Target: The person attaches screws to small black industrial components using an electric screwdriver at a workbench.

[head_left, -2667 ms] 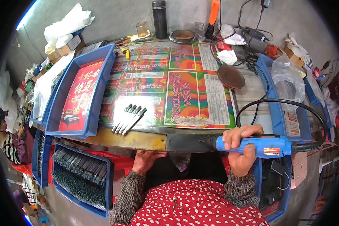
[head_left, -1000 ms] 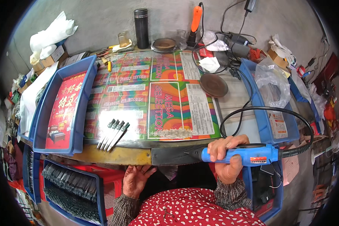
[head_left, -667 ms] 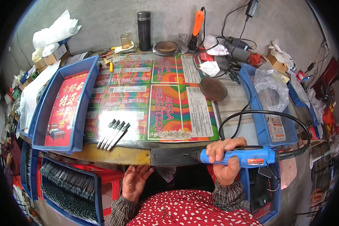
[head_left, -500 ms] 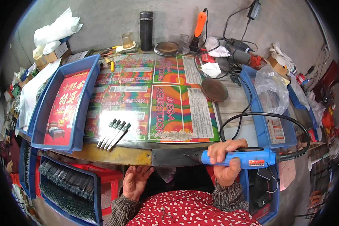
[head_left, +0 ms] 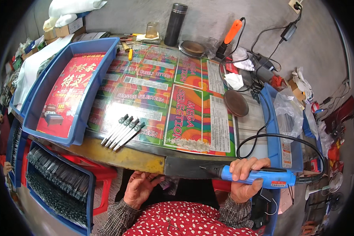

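Note:
A blue corded electric screwdriver (head_left: pixel 263 177) lies along the table's front edge, its dark tip pointing left. My right hand (head_left: pixel 246 179) is wrapped round its body, thumb on the near side. Below the yellowish edge strip (head_left: pixel 137 162), my left hand (head_left: pixel 139 188) is raised palm up with the fingers loosely bent and apart. Nothing shows in it, though its fingertips are close to the edge. Several slim silvery pieces with dark ends (head_left: pixel 124 133) lie side by side on the tabletop, ahead of the left hand.
A blue tray (head_left: pixel 29 118) with a red printed sheet stands at the left. Below it, a blue bin (head_left: pixel 91 196) holds many dark-ended rods. Rightward are a brown round dish (head_left: pixel 236 103), a black looping cable (head_left: pixel 279 135) and another blue tray (head_left: pixel 272 147). A dark flask (head_left: pixel 176 25) stands behind.
The whole view has tilted and shifted, so the table appears turned. My right hand keeps its hold on the electric screwdriver; my left hand remains by the front edge.

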The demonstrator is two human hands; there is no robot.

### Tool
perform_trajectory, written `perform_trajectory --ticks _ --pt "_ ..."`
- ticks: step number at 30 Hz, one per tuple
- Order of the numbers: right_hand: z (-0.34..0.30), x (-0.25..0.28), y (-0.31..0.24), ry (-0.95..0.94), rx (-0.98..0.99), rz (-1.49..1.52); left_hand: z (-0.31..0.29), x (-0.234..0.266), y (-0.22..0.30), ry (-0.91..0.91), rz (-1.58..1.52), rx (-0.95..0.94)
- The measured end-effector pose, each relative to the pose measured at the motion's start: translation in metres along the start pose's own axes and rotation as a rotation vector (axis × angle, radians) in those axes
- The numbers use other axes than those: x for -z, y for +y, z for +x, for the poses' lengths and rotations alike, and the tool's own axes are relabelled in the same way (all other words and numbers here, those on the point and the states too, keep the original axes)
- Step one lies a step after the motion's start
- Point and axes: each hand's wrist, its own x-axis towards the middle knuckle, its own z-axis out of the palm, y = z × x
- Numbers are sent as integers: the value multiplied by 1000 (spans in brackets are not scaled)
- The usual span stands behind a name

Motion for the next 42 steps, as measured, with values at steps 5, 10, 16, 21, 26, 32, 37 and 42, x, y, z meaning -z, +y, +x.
perform_trajectory --ticks 5,10,16,21,26,32,37,42 --pt "7 0 0 -95 11 -22 -1 -1 1 30 1 35" --pt "11 11 -2 -48 8 39 1 -2 3 27 98 116" --pt "17 25 -10 7 43 -3 -5 -3 2 49 379 207" --pt "14 31 -11 -36 25 -47 -6 -8 1 52 624 271" --pt "17 34 -10 -18 44 -29 -11 -44 13 -173 1296 338" --pt "18 32 -11 -4 63 -42 25 -109 35 -413 1957 -687" --pt "16 26 -8 3 67 -71 77 -111 34 -426 2255 -844" --pt "19 21 -5 38 86 -50 91 -113 37 -540 2337 -784"
